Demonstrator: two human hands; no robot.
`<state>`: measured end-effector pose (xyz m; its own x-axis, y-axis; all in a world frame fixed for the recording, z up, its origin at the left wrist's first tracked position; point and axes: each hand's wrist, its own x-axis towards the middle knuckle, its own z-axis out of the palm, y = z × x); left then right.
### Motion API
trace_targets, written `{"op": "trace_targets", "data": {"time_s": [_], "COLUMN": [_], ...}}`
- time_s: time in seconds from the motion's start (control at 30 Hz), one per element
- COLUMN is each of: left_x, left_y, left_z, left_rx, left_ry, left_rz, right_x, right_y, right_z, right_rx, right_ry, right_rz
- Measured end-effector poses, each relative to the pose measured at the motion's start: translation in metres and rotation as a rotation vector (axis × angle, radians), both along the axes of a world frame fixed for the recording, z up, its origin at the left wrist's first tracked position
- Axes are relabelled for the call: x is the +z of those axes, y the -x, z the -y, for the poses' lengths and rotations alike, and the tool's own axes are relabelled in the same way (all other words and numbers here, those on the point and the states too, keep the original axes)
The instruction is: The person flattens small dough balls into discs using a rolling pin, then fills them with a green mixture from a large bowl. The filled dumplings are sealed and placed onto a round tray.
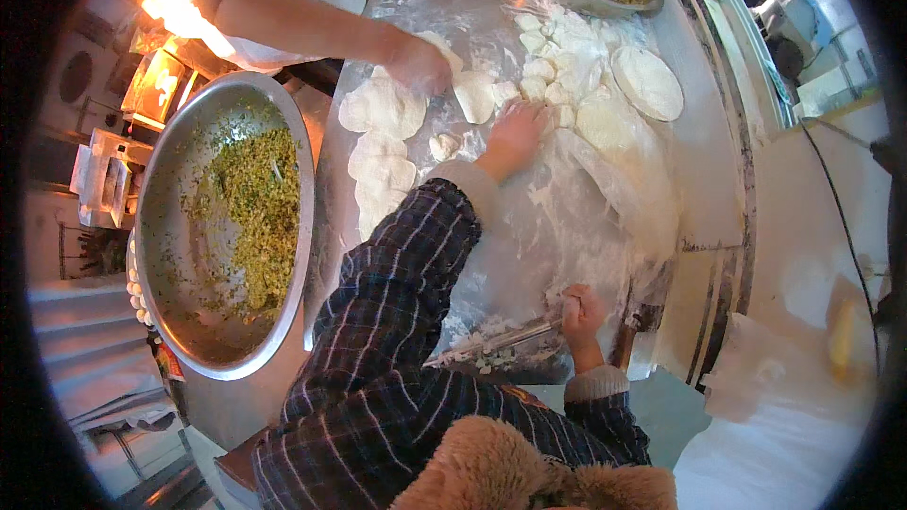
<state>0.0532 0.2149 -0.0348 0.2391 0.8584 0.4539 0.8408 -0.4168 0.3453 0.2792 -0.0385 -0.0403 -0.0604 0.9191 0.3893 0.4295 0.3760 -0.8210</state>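
Observation:
My left hand reaches across the floured worktop, its fingertips at a cluster of small dough pieces; whether it grips one is hidden. A lone dough lump lies left of it. My right hand is curled near the front edge, beside a long, thin, straight strip; I cannot tell if it holds anything. Flat dough rounds lie overlapping in a row at the left. At the right are a larger dough oval and a floury, translucent sheet.
A large steel bowl of chopped green filling stands at the left, and another bowl at the far right. Across the worktop, another person's hand reaches over the dough rounds. A raised ledge runs along the right.

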Motion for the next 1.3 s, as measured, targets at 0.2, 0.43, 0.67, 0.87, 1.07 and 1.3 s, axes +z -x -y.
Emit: {"op": "trace_targets", "data": {"time_s": [0.2, 0.43, 0.67, 0.87, 1.07, 1.3], "left_x": [0.035, -0.006, 0.007, 0.015, 0.004, 0.032], "left_y": [0.011, -0.008, 0.008, -0.027, 0.0, 0.021], "left_z": [0.04, 0.151, 0.217, 0.184, 0.161, 0.206], "left_rx": [-0.135, -0.286, -0.348, -0.179, 0.05, -0.14], "left_ry": [0.357, 0.248, 0.389, 0.249, 0.44, 0.755], "left_rz": [0.001, 0.202, 0.102, -0.115, 0.414, 0.317], "right_x": [0.012, 0.011, 0.015, 0.002, 0.01, 0.023], "right_y": [0.006, 0.012, 0.008, 0.006, 0.001, -0.001], "right_z": [-0.003, -0.007, 0.001, 0.005, 0.012, 0.024], "right_rx": [0.038, -0.037, -0.055, -0.109, -0.109, -0.139], "right_ry": [0.115, 0.112, 0.104, -0.021, -0.022, 0.162], "right_rz": [-0.071, 0.018, -0.026, -0.044, 0.035, 0.009]}}
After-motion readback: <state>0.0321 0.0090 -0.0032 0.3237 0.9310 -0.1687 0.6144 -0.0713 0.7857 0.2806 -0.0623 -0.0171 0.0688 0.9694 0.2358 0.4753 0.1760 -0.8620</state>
